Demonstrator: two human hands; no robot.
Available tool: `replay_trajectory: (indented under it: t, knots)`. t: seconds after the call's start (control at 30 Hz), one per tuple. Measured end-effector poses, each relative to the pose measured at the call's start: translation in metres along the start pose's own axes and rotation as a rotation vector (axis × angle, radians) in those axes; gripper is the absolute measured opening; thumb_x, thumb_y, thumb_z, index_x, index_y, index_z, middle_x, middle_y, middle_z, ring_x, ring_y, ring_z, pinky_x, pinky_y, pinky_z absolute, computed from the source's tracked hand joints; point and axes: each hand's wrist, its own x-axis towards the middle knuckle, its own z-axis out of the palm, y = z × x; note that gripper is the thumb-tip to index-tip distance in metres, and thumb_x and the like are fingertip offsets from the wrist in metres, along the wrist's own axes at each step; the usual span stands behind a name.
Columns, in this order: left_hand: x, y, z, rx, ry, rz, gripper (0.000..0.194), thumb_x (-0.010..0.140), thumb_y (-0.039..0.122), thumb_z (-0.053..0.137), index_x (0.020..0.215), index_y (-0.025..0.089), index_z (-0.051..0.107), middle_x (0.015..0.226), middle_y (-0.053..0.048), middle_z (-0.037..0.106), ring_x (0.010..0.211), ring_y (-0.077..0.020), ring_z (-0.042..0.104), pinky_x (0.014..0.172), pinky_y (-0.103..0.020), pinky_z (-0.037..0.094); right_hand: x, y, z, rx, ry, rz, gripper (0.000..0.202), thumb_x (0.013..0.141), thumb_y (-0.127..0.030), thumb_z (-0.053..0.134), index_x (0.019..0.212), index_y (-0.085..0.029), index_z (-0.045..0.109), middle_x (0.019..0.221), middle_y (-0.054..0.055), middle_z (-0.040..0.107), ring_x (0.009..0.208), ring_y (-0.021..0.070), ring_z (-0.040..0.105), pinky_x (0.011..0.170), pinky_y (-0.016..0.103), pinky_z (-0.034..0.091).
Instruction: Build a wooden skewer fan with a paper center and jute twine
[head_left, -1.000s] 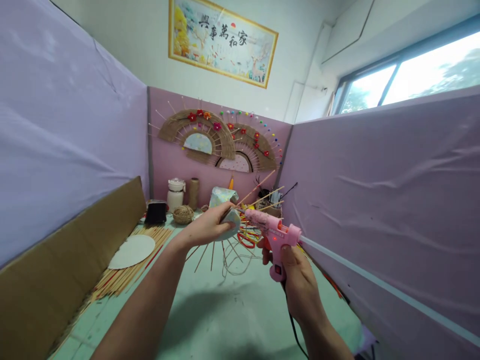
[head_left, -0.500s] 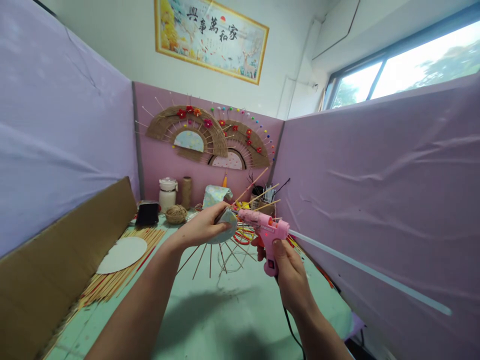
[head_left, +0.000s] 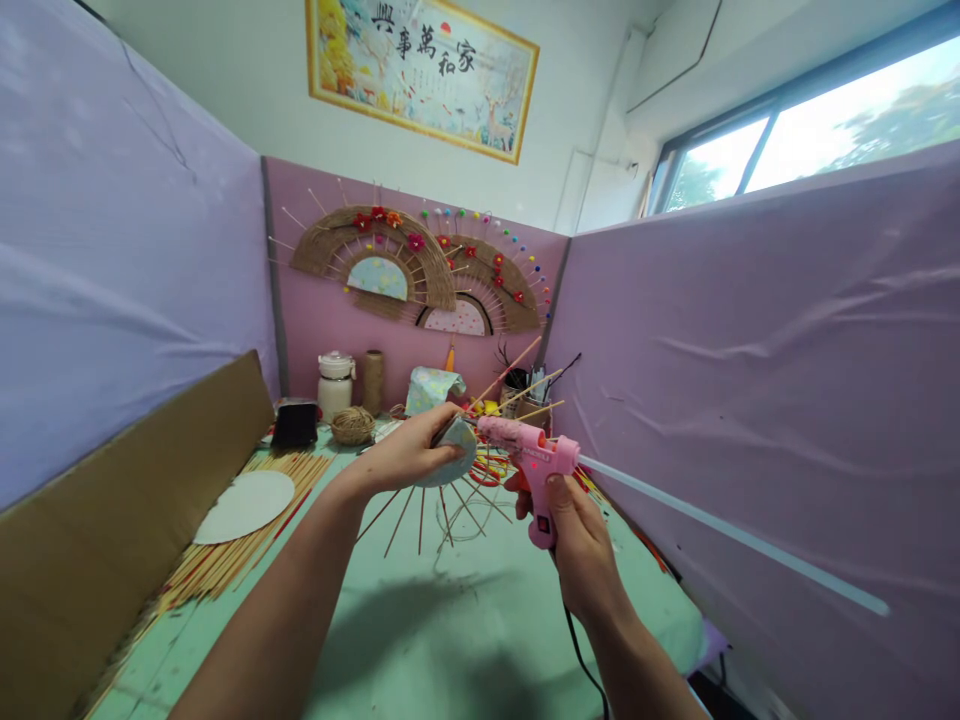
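- My left fingers (head_left: 441, 415) pinch the blue disc (head_left: 452, 475), centre frame; sticks (head_left: 421, 520) already radiate from it.
- Right fingers (head_left: 562, 497) grip glue gun (head_left: 532, 455), nozzle near disc.
- Loose sticks (head_left: 214, 565), lower left, unattached.

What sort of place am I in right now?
Likely a craft workspace: the right hand grips a pink glue gun, a ball of twine sits on the table, and fan-shaped decorations are mounted on the panel behind.
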Motion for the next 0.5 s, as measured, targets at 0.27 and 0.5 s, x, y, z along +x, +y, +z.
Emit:
replay_trajectory:
  t: [0.27, 0.5]
  knots:
    - [0.0008, -0.0024, 0.0013, 0.004, -0.008, 0.011, 0.024, 0.078, 0.025, 0.054, 0.101, 0.019, 0.055, 0.100, -0.004, 0.062, 0.091, -0.0197, 0.057, 0.080, -0.033, 0.045, -0.0001, 0.0003, -0.0005, -0.013, 0.009, 0.015, 0.055, 0.090, -0.063, 0.044, 0.089, -0.015, 0.070, 0.067, 0.003, 0.057, 0.058, 0.0127, 0.046, 0.049, 0.023, 0.036]
    - [0.0010, -0.0049, 0.0027, 0.014, -0.001, 0.006, 0.024, 0.077, 0.026, 0.054, 0.101, 0.020, 0.054, 0.101, -0.004, 0.062, 0.092, -0.0202, 0.057, 0.082, -0.033, 0.047, -0.0011, 0.0038, -0.0034, -0.015, 0.018, 0.023, 0.052, 0.092, -0.061, 0.044, 0.090, -0.017, 0.069, 0.071, 0.004, 0.060, 0.060, 0.0130, 0.048, 0.051, 0.024, 0.038]
